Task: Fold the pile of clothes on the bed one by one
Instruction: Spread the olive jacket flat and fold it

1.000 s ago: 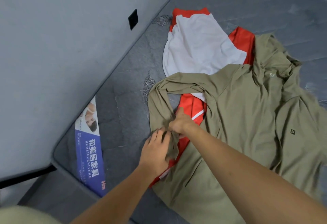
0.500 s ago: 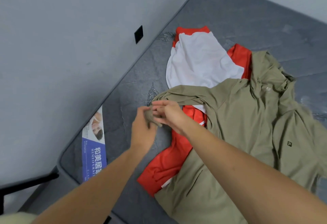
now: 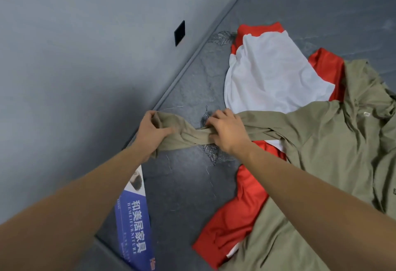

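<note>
head | both hands grip olive shirt [image 3: 321,153] sleeve [image 3: 188,135] | left hand [image 3: 152,133], right hand [image 3: 227,131]

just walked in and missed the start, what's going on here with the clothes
A person is sorting out an olive hooded top on a grey mattress. The left hand grips the cuff end of one sleeve, and the right hand holds the same sleeve further along, so it runs stretched out between both hands. The sleeve looks twisted there. A red and white garment lies spread underneath the top, unfolded. Nothing folded is in view.
</note>
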Demonstrator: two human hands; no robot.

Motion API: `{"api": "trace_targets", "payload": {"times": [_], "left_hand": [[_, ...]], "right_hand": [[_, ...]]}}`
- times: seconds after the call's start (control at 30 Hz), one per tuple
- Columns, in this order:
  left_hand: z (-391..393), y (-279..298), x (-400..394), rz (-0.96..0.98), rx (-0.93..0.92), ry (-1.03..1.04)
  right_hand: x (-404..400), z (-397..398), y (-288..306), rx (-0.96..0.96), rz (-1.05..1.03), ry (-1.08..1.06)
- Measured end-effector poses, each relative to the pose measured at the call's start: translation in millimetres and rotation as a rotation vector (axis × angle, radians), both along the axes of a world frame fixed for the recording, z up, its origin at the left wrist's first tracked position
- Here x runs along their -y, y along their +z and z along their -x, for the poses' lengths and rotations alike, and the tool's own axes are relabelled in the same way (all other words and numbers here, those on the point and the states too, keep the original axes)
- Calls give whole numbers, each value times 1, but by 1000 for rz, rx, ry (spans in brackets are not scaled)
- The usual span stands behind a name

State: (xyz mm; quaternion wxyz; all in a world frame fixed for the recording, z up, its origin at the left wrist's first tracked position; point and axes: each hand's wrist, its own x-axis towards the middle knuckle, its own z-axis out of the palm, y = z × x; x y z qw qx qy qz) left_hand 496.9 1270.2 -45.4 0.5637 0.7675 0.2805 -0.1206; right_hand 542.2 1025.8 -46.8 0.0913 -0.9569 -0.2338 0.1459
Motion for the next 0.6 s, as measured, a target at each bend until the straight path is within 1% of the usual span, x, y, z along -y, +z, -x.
{"api": "trace_targets", "payload": {"times": [0.07, 0.17, 0.27, 0.37, 0.43, 0.5, 0.53, 0.6], "left_hand": [[-11, -12, -12, -29, -10, -46], [-31, -22, -30, -72, 15, 26], [-53, -29, -51, -125, 94, 147], [-69, -36, -68, -207, 148, 175], [-75, -41, -72, -305, 138, 138], [-77, -38, -64, -442, 150, 56], [-78, -33, -53, -548, 191, -8], [-76, -16, -25, -770, 345, -215]], "right_hand": [[-6, -13, -3, -22, 6, 9], [-14, -32, -5, -67, -90, -78], [-20, -55, -2, 40, -144, -135], [-29, -83, 1, 111, -160, -180], [-30, -94, -4, 101, -143, -169], [-27, -95, -10, 128, -113, -146], [-24, -92, -13, 164, -86, -128], [-14, -80, -14, 229, -25, -92]]}}
